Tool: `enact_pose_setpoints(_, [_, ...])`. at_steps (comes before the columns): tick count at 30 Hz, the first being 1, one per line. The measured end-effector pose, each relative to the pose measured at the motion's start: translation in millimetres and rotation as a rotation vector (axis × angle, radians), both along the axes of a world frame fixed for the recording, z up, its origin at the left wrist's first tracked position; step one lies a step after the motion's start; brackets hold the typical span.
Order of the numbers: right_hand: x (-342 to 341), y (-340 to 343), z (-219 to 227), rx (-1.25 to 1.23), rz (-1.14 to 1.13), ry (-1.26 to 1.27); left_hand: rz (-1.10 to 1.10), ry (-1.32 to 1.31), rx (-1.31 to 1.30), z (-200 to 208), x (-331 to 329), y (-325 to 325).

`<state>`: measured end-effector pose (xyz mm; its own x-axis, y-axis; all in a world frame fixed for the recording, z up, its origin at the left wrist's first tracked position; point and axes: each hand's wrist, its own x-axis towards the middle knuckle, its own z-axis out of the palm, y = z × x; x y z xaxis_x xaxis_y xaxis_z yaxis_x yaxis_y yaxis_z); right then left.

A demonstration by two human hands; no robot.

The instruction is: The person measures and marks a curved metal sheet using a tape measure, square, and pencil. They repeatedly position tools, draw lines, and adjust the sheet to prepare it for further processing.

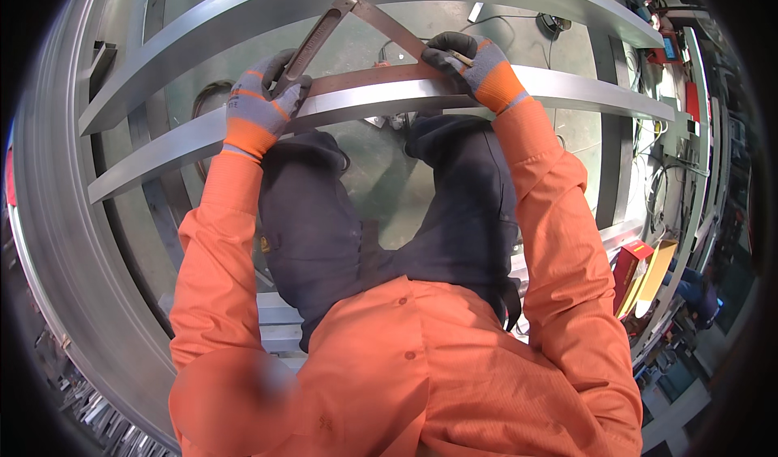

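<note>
Both my hands, in grey and orange gloves, hold a metal triangle square (387, 24) above the nearer silver aluminium bar (389, 99). Its thick slotted edge is on the left, and its top corner points away from me. My left hand (261, 102) is closed round the lower left corner. Fingers of my right hand (474, 70) grip the right corner. A thin, pale yellowish stick (460, 57), perhaps a pencil, shows by the right fingers. The square's lower edge runs along the bar; whether it touches the bar, I cannot tell.
A second silver bar (275, 13) crosses beyond the first. Long metal profiles (61, 181) stand at the left. A red and yellow box (634, 272) sits at the right, near cables (660, 183). Beneath the bars is a greenish floor (389, 194).
</note>
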<state>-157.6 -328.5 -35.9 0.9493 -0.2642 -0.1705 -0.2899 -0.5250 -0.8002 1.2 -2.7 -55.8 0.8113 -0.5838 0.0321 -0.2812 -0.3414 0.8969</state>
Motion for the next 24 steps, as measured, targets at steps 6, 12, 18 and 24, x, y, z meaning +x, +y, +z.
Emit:
enact_pose_setpoints(6, [-5, -33, -30, -0.102, 0.099, 0.178, -0.047, -0.226, 0.23, 13, -6, 3])
enact_pose_setpoints(12, [-7, -29, 4, 0.157, 0.114, 0.155, -0.043, -0.155, 0.174, 11, -13, 8])
enact_pose_setpoints(18, [1, -23, 15, 0.152, 0.185, 0.122, -0.082, -0.212, 0.179, 17, -7, 16])
enact_pose_setpoints(24, [8, -15, 34, 0.182, 0.146, 0.226, -0.062, -0.172, 0.094, 6, -3, 24])
